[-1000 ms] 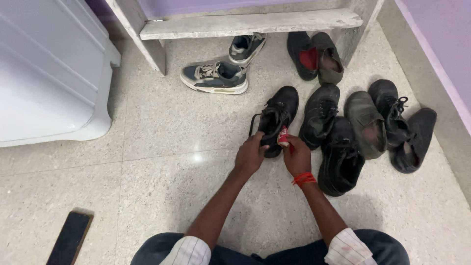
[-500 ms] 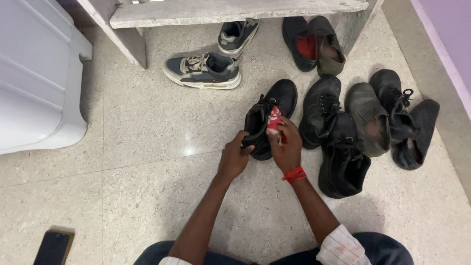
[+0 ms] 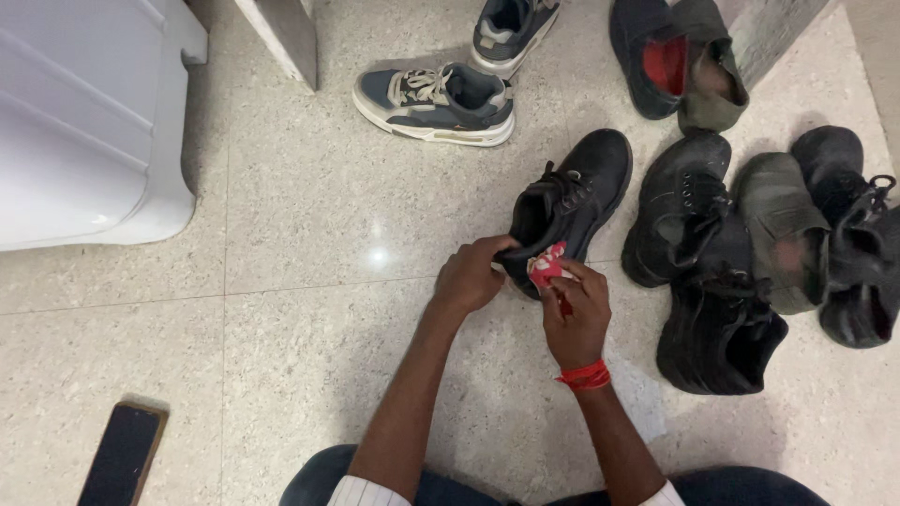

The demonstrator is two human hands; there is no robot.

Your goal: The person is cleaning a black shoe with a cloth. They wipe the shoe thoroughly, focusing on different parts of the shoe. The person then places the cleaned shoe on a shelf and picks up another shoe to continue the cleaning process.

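the left hand (image 3: 472, 277) was clamped on the heel collar of a black lace-up shoe (image 3: 567, 206) lying on the speckled stone floor (image 3: 309, 234), and the right hand (image 3: 574, 314) pinched a small crumpled red-and-white packet (image 3: 547, 266) just at the shoe's opening. judging by this, the shoe was steadied but the packet was not yet inside or opened. the shoe looked matte and scuffed with a rounded toe. other dark shoes (image 3: 712, 281) sat close to the right, and a grey sneaker (image 3: 433, 101) lay beyond.
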